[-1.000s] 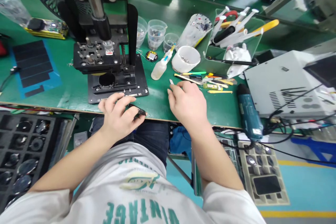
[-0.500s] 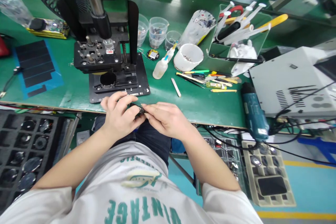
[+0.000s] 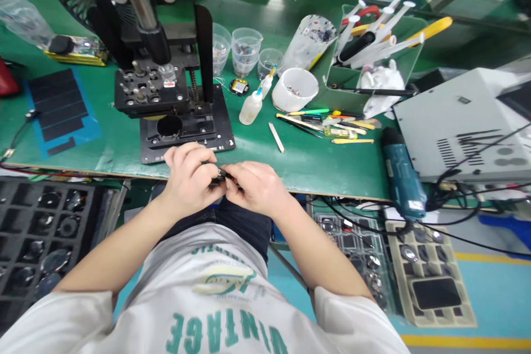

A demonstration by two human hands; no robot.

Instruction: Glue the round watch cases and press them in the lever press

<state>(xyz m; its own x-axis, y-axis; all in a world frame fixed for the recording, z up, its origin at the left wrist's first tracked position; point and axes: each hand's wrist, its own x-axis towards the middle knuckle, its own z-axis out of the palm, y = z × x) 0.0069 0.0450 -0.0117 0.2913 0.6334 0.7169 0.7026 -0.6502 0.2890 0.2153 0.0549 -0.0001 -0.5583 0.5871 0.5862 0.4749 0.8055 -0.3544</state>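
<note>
My left hand [image 3: 188, 177] is closed around a small dark part [image 3: 220, 173] at the bench's front edge. Its kind is hard to make out, since fingers cover most of it. From the other side my right hand [image 3: 253, 185] pinches at the same part, thumb and fingertips pressed together. Whether the right fingers also hold a separate small piece cannot be seen. Just beyond my left hand stands a black hand press [image 3: 186, 141] with a round opening in its base.
Dropper bottles [image 3: 250, 108], plastic cups [image 3: 245, 50] and a white tub [image 3: 295, 90] stand behind. Tweezers and small tools [image 3: 332, 124] lie to the right, near a teal electric screwdriver [image 3: 400, 171] and a grey box [image 3: 464, 127]. Parts trays [image 3: 435, 265] sit below the bench on both sides.
My right fingers have curled in more tightly at the dark part, and the right hand has shifted slightly left. The view has moved a little.
</note>
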